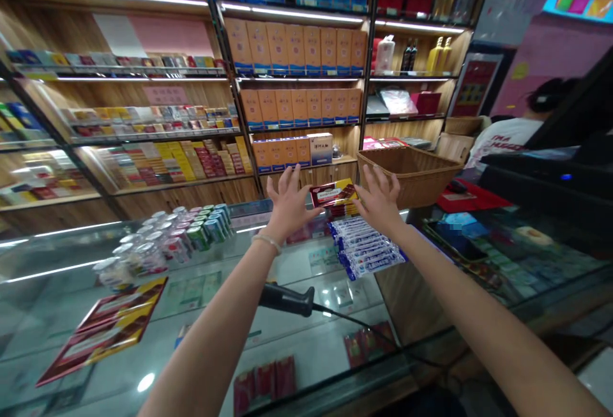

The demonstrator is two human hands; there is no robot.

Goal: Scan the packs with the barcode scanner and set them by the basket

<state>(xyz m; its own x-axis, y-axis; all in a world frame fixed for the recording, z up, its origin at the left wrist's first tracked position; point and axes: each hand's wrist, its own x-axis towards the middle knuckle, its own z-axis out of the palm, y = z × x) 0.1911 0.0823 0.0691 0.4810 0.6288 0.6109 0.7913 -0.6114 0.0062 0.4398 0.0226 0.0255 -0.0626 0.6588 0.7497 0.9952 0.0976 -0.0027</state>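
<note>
A red-and-yellow chocolate box [334, 193] is held by its two ends between my hands. My left hand [290, 207] has its thumb and a finger at the left end. My right hand [380, 203] pinches the right end, its other fingers spread upward. Beneath the box, more flat boxes with yellow and red edges [345, 210] are stacked; whether the held box rests on them I cannot tell. Just in front lies a row of blue-and-white wrapped sticks [366, 248]. Under my left forearm, a black barcode scanner [290, 300] with a cable lies on the glass counter [287, 340].
Left on the counter are red-and-yellow flat packs [108, 324] and several rows of cans [163, 238]. A wicker basket [412, 177] stands behind my right hand, near a red mat [472, 203]. Stocked shelves [301, 78] line the back. A person [507, 133] sits at far right.
</note>
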